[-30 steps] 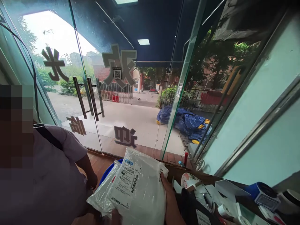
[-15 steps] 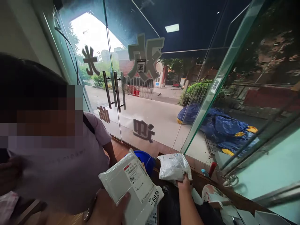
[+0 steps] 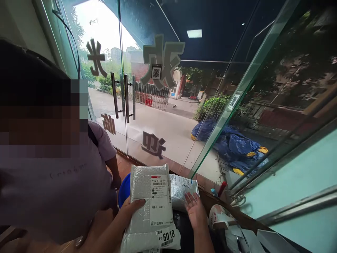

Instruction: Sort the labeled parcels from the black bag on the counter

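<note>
My left hand (image 3: pixel 131 208) grips the left edge of a white bubble-wrap parcel (image 3: pixel 150 207) with a shipping label and a sticker reading 6018, holding it upright in front of me. My right hand (image 3: pixel 194 210) is open, palm up, fingers spread, just right of that parcel. It rests against the lower edge of a second white plastic parcel (image 3: pixel 182 190) lying on the dark wooden counter (image 3: pixel 207 198).
A person in a pale purple shirt (image 3: pixel 60 189) stands close at my left. A blue bin (image 3: pixel 123 189) is below the parcels. Glass doors with metal handles (image 3: pixel 123 96) lie ahead. Tape rolls and papers (image 3: pixel 223 219) clutter the counter at right.
My left hand turned the labelled parcel upright and brought it toward the centre. My right hand let go of the smaller parcel, which now lies on the counter, and opened.
</note>
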A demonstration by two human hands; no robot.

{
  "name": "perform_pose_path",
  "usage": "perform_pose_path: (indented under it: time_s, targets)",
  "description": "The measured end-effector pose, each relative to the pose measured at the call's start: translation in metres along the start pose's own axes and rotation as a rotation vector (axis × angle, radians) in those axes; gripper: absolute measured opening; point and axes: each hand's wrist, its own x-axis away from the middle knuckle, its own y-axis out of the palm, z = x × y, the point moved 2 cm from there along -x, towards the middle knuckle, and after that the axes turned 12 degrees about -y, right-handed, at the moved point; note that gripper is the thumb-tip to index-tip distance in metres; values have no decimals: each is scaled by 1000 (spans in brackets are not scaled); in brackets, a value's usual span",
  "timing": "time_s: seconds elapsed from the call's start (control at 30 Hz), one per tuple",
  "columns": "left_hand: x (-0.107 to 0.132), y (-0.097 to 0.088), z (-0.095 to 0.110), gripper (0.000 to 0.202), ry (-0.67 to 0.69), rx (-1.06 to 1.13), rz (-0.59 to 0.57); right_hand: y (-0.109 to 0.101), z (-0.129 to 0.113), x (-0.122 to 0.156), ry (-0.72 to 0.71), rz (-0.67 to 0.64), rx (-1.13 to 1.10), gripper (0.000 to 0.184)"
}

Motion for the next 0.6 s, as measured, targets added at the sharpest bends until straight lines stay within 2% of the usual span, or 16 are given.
perform_pose_path:
  time_s: [0.1, 0.17, 0.23, 0.37, 0.5, 0.6]
  targets:
    - [-5, 14, 5, 102, 12, -27, -82, 31, -12, 41, 95, -78, -43, 70]
    - [-9, 22, 5, 94, 17, -61, -139, 48, -18, 64, 70, -173, 8, 72]
    - [-14, 30, 4, 89, 19, -90, -183, 54, -20, 79, 32, -222, 67, 70]
    - [-25, 37, 1, 82, 2, -120, -203, 46, -15, 84, 18, -212, 99, 70]
    - [-39, 38, -5, 70, 7, -130, -190, 34, -9, 79, -57, -138, 76, 69]
    - [-46, 43, -9, 66, 15, -159, -208, 29, -11, 77, -97, -143, 63, 64]
